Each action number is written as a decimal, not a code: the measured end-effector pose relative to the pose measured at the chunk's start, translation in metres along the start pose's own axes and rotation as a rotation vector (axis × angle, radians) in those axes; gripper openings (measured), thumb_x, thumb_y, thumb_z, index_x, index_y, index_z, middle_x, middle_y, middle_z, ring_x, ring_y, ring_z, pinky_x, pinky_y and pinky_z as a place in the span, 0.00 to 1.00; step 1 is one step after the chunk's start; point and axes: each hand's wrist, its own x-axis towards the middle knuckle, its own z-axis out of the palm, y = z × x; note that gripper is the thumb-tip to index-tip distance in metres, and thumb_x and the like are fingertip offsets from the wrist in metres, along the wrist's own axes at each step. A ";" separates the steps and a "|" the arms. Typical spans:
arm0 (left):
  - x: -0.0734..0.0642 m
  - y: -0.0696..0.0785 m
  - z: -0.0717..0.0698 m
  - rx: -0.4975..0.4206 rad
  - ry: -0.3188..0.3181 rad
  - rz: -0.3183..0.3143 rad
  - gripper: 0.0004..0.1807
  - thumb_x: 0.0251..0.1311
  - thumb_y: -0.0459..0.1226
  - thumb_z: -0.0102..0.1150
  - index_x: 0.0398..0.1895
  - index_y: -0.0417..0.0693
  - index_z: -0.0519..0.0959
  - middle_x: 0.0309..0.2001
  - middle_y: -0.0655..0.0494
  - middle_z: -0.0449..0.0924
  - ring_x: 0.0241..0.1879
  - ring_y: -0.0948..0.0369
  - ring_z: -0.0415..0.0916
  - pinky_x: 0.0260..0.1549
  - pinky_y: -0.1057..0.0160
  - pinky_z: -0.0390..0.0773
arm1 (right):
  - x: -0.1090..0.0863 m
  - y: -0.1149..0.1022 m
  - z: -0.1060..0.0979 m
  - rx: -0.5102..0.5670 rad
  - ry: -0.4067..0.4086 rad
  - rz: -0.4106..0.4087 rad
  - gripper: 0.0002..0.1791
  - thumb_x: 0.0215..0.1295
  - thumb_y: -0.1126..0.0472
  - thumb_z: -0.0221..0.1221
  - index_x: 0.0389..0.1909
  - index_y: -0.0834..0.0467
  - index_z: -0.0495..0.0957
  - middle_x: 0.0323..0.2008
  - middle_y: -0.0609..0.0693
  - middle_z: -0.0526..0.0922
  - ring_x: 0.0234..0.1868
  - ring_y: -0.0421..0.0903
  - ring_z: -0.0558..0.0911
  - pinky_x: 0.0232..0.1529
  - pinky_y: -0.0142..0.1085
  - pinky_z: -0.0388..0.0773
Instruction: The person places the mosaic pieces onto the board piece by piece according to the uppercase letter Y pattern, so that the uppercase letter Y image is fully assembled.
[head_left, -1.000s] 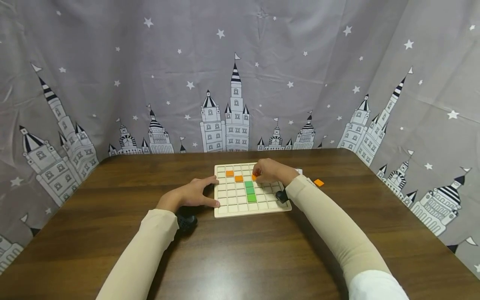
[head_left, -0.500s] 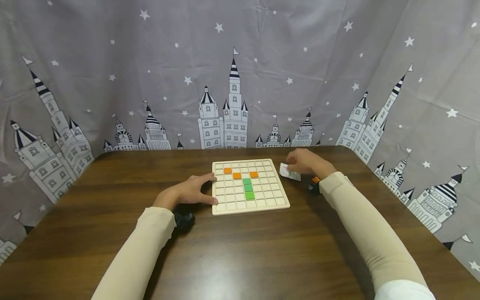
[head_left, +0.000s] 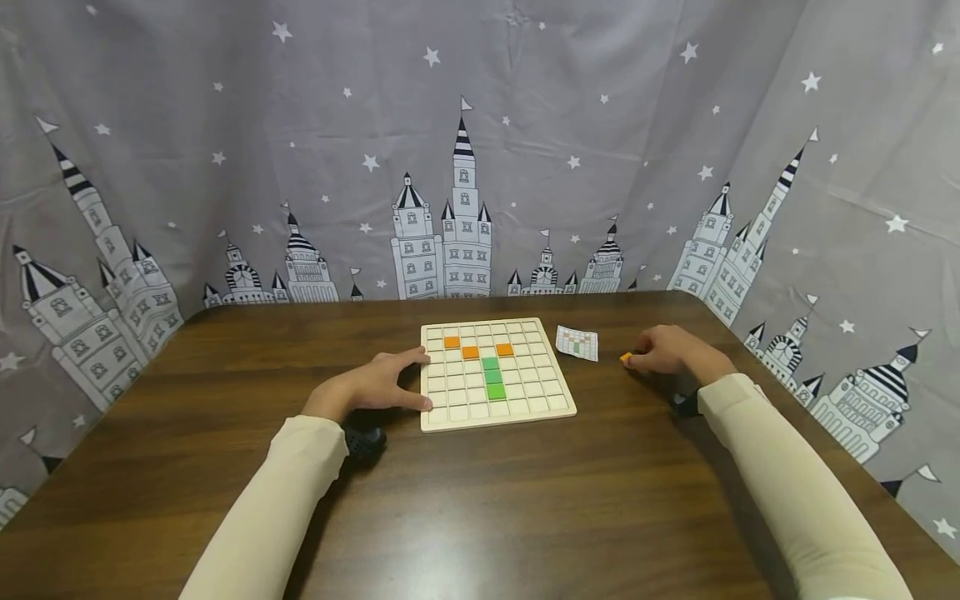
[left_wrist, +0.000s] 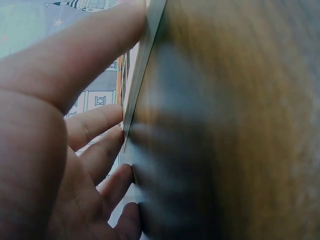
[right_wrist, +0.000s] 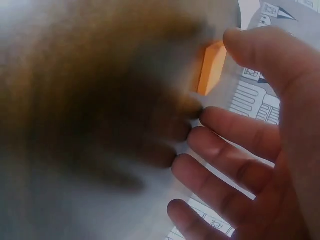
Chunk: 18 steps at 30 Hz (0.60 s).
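Observation:
A pale wooden grid board (head_left: 536, 377) lies mid-table, bearing three orange tiles (head_left: 470, 353) and a column of three green tiles (head_left: 492, 377). My left hand (head_left: 375, 387) rests at the board's left edge, thumb and index finger spread against it; the left wrist view shows the board edge (left_wrist: 141, 65) beside the fingers. My right hand (head_left: 671, 350) is down on the table right of the board, over a loose orange tile (head_left: 626, 357). In the right wrist view, the tile (right_wrist: 212, 69) lies flat between thumb and index finger, the fingers loosely extended. Whether the thumb touches it, I cannot tell.
A small printed card (head_left: 577, 342) with a coloured grid pattern lies between the board and the right hand. Behind the brown table (head_left: 480, 500) hangs a grey curtain (head_left: 322, 125) with castles and stars.
My right hand has left the orange tile on the board's grid and moved right, past the card, to the loose orange tile. The left hand has stayed at the board's edge.

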 end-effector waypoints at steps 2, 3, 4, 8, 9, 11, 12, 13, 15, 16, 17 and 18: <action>0.000 0.001 0.000 0.004 0.003 0.015 0.51 0.55 0.56 0.72 0.76 0.42 0.61 0.75 0.36 0.58 0.74 0.37 0.49 0.69 0.36 0.51 | -0.001 0.001 0.001 -0.002 0.012 -0.002 0.20 0.64 0.50 0.65 0.41 0.66 0.83 0.35 0.53 0.83 0.36 0.51 0.78 0.40 0.47 0.77; -0.001 0.001 0.000 0.008 0.004 0.021 0.51 0.55 0.56 0.72 0.76 0.41 0.61 0.75 0.36 0.58 0.74 0.37 0.49 0.69 0.36 0.52 | -0.002 0.001 0.002 0.000 0.019 -0.005 0.19 0.63 0.52 0.65 0.41 0.66 0.83 0.35 0.53 0.83 0.36 0.51 0.78 0.41 0.47 0.77; -0.001 0.001 0.000 0.008 0.004 0.028 0.51 0.55 0.56 0.72 0.76 0.41 0.61 0.74 0.35 0.58 0.74 0.37 0.49 0.68 0.36 0.52 | -0.002 0.000 0.002 -0.001 0.027 -0.013 0.18 0.63 0.53 0.66 0.40 0.66 0.83 0.34 0.53 0.83 0.36 0.52 0.78 0.41 0.48 0.77; -0.003 0.003 0.000 0.001 0.001 0.023 0.51 0.56 0.56 0.72 0.76 0.41 0.61 0.74 0.35 0.58 0.74 0.37 0.49 0.68 0.35 0.52 | -0.003 -0.001 0.004 0.000 0.054 -0.027 0.12 0.61 0.60 0.66 0.38 0.66 0.82 0.32 0.53 0.83 0.34 0.52 0.78 0.41 0.48 0.77; -0.003 0.004 0.000 -0.002 -0.001 0.016 0.51 0.56 0.56 0.72 0.76 0.41 0.61 0.75 0.35 0.58 0.73 0.37 0.49 0.68 0.35 0.52 | -0.004 -0.002 0.004 0.002 0.062 -0.032 0.12 0.61 0.61 0.66 0.38 0.66 0.82 0.31 0.53 0.83 0.34 0.52 0.78 0.41 0.48 0.77; -0.003 0.005 0.000 -0.005 -0.002 0.006 0.51 0.56 0.55 0.72 0.76 0.42 0.61 0.75 0.36 0.58 0.73 0.37 0.49 0.68 0.35 0.52 | -0.005 -0.002 0.005 0.000 0.071 -0.042 0.12 0.60 0.62 0.66 0.39 0.68 0.81 0.32 0.54 0.83 0.35 0.53 0.79 0.42 0.49 0.78; -0.002 0.005 -0.001 -0.002 -0.001 0.004 0.50 0.56 0.55 0.72 0.76 0.42 0.61 0.75 0.36 0.58 0.73 0.37 0.49 0.68 0.35 0.52 | -0.005 -0.002 0.005 0.000 0.077 -0.049 0.14 0.60 0.62 0.66 0.40 0.68 0.81 0.32 0.55 0.83 0.36 0.54 0.80 0.43 0.50 0.78; -0.002 0.005 -0.001 -0.001 0.000 0.002 0.50 0.56 0.55 0.72 0.76 0.42 0.61 0.75 0.37 0.58 0.73 0.38 0.49 0.68 0.35 0.52 | -0.005 -0.002 0.005 0.002 0.079 -0.052 0.15 0.60 0.62 0.66 0.42 0.69 0.81 0.33 0.56 0.83 0.36 0.55 0.80 0.44 0.51 0.78; -0.002 0.003 0.000 0.003 0.001 0.002 0.50 0.56 0.55 0.72 0.76 0.42 0.61 0.75 0.37 0.59 0.73 0.38 0.50 0.68 0.36 0.52 | -0.005 -0.002 0.006 0.007 0.079 -0.058 0.17 0.60 0.62 0.66 0.45 0.70 0.80 0.35 0.58 0.83 0.38 0.56 0.81 0.45 0.53 0.78; -0.001 0.003 0.000 0.005 0.002 0.003 0.50 0.56 0.55 0.72 0.76 0.42 0.61 0.75 0.37 0.59 0.73 0.38 0.50 0.69 0.36 0.52 | -0.005 -0.003 0.006 0.009 0.076 -0.058 0.18 0.61 0.62 0.65 0.47 0.71 0.79 0.36 0.59 0.83 0.39 0.56 0.81 0.46 0.53 0.78; -0.001 0.002 0.000 0.006 0.001 0.004 0.50 0.56 0.55 0.72 0.76 0.42 0.61 0.74 0.37 0.59 0.73 0.38 0.50 0.68 0.36 0.52 | -0.005 -0.003 0.006 0.010 0.074 -0.057 0.19 0.61 0.62 0.65 0.48 0.71 0.79 0.36 0.59 0.83 0.40 0.56 0.81 0.47 0.54 0.78; -0.001 0.002 0.000 0.007 0.001 0.007 0.50 0.56 0.55 0.72 0.76 0.42 0.61 0.74 0.37 0.59 0.73 0.37 0.50 0.68 0.36 0.52 | -0.005 -0.003 0.006 0.013 0.073 -0.055 0.18 0.61 0.62 0.65 0.48 0.70 0.79 0.37 0.59 0.83 0.40 0.56 0.81 0.48 0.54 0.77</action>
